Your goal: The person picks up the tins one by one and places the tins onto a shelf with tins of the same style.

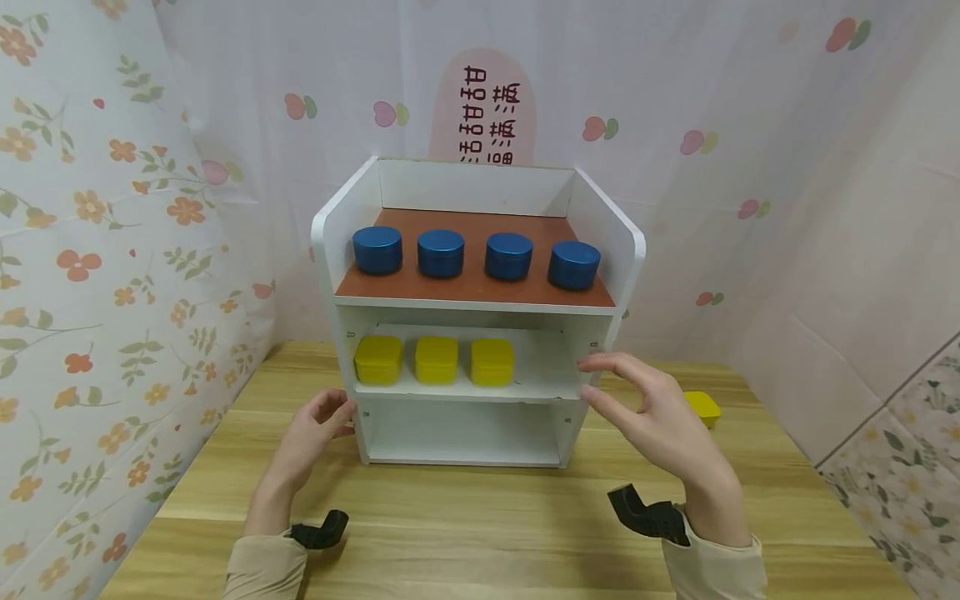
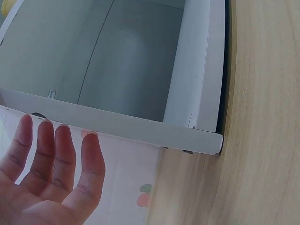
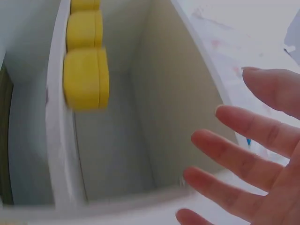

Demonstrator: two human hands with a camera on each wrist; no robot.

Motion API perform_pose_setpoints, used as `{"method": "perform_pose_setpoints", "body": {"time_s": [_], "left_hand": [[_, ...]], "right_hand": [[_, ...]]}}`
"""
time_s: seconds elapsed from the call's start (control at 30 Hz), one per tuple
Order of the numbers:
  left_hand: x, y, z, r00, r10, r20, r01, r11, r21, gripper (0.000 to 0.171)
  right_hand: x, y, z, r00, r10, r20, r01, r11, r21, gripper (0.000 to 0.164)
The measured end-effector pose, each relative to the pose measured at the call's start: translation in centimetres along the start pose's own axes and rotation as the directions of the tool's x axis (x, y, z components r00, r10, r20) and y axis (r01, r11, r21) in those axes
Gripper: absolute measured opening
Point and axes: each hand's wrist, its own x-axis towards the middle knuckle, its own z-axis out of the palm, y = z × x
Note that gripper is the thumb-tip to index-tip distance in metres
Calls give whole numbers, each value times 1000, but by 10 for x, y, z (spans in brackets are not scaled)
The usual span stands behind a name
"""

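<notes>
A small white shelf unit (image 1: 465,408) with a brown top board stands on the wooden table. My left hand (image 1: 315,433) is at its lower left side; in the left wrist view the fingers (image 2: 93,159) are loosely bent beside the side panel, holding nothing. Whether they touch it I cannot tell. By the right side panel, level with the middle shelf, is my right hand (image 1: 660,417), thumb and fingers apart and nothing between them. On the middle shelf three yellow boxes (image 1: 437,360) sit in a row from the left. Several blue round tins (image 1: 508,256) line the top board.
Behind the right hand another yellow box (image 1: 702,408) lies on the table (image 1: 480,525), partly hidden. Patterned curtains (image 1: 247,125) hang close behind and to the left. A light wall covering (image 1: 840,317) borders the table's right side.
</notes>
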Motion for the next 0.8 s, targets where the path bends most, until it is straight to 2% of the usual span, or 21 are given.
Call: {"method": "perform_pose_setpoints", "body": {"time_s": [0.2, 0.4, 0.6, 0.8], "left_hand": [[0, 2, 1, 1000, -5, 4, 5, 1000, 1, 41], [0, -1, 1, 1000, 0, -1, 0, 1000, -10, 38], [-1, 2, 1, 1000, -10, 2, 10, 1000, -10, 39], [-1, 2, 2, 1000, -4, -1, 4, 1000, -19, 38]], "right_hand": [[-18, 32, -16, 996, 33, -84, -32, 999, 20, 25], [-32, 77, -31, 981, 132, -145, -133, 991, 8, 28], [-42, 119, -41, 949, 251, -192, -250, 968, 33, 35], [-47, 154, -46, 913, 321, -253, -307, 947, 94, 39]]}}
